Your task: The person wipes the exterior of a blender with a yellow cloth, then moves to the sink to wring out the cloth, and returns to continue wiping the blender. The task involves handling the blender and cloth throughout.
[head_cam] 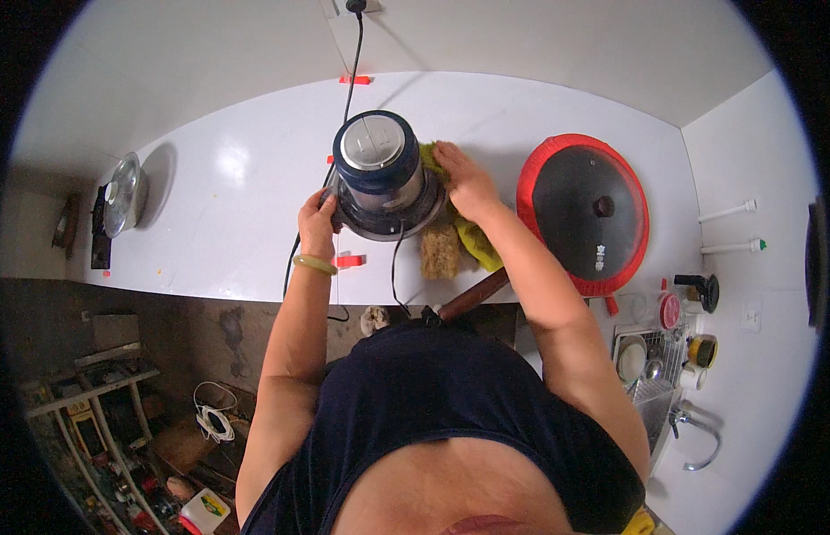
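An electric food chopper (378,179) with a silver-topped, dark blue motor head sits over a clear bowl on the white countertop (241,221). My left hand (316,214) grips the left side of its bowl, thumb on top. With my right hand (465,177) I hold a yellow-green cloth (431,159) against the chopper's right side. More yellow-green cloth (478,244) shows below my right wrist; whether it is the same piece is hidden. A brown sponge (440,253) lies just in front of the chopper, beside the cloth.
To the right stands a pan with a red-rimmed glass lid (565,194) and a brown handle (473,294) reaching the counter's front edge. A black power cord (351,93) runs up to the wall. A metal bowl (125,194) is far left; a dish rack (659,348) and faucet (702,428) are right.
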`<state>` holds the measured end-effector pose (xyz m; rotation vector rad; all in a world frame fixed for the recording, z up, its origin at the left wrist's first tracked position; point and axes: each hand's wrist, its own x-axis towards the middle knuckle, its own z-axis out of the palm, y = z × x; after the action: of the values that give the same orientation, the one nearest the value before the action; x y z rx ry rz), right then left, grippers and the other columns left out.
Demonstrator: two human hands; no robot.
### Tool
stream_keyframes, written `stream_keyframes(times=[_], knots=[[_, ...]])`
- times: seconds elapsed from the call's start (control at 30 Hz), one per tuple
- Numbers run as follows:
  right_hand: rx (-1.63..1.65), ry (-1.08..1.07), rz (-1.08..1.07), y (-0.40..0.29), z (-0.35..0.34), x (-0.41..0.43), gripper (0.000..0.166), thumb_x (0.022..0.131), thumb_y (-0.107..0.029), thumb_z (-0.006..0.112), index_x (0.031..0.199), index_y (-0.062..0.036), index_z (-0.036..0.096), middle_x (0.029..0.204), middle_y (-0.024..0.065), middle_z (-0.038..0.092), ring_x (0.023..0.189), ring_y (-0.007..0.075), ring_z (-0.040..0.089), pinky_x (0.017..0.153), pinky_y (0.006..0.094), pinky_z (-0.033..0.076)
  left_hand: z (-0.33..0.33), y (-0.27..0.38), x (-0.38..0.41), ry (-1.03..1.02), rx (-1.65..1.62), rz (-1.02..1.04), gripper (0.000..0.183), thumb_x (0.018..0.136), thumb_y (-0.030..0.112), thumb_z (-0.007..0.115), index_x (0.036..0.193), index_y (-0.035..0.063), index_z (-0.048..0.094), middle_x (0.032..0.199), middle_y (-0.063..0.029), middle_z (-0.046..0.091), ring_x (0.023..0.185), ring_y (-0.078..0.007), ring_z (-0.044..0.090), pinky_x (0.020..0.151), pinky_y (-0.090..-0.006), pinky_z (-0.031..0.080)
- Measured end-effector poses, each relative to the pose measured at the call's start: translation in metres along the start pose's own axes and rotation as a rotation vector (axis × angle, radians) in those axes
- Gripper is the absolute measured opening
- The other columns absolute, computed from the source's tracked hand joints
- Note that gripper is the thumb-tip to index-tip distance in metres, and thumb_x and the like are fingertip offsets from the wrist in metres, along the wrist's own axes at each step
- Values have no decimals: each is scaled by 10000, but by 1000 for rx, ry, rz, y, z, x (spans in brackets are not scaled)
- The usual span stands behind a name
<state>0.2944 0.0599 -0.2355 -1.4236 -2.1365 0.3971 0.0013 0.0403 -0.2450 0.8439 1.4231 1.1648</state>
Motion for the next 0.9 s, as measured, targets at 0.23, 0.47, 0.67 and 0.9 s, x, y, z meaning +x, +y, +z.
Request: stream_keyframes(times=[0.23,0.47,0.67,0.9], knots=[[-174,6,-86,-41,6,-49,530,823,-166,612,1306,5,476,1430,149,406,1361,324,329,1096,445,319,-8,23,63,-34,105,56,323,892,76,582,1181,-68,578,974,-103,675,831,-156,635,732,-258,500],[-75,33,-86,-47,4,-49,542,768,-68,635,1284,7,486,1413,145,421,1334,323,370,1079,416,346,-14,7,74,48,269,211,416,901,137,593,1270,-44,529,1020,-132,656,879,-156,613,753,-260,484],[-32,10,-54,-40,4,-26,530,831,-118,592,1318,34,451,1424,169,407,1331,320,377,1091,421,329,5,5,4,-60,18,189,580,963,151,531,1470,29,279,1343,-130,501,1203,-211,501,1018,-307,371],[-47,-38,-75,-39,0,-20,543,847,-161,585,1331,35,439,1423,169,412,1311,319,403,1065,407,363,-3,-35,13,3,82,237,378,1005,158,423,1337,-17,468,1259,-131,564,1155,-203,526,996,-304,386]])
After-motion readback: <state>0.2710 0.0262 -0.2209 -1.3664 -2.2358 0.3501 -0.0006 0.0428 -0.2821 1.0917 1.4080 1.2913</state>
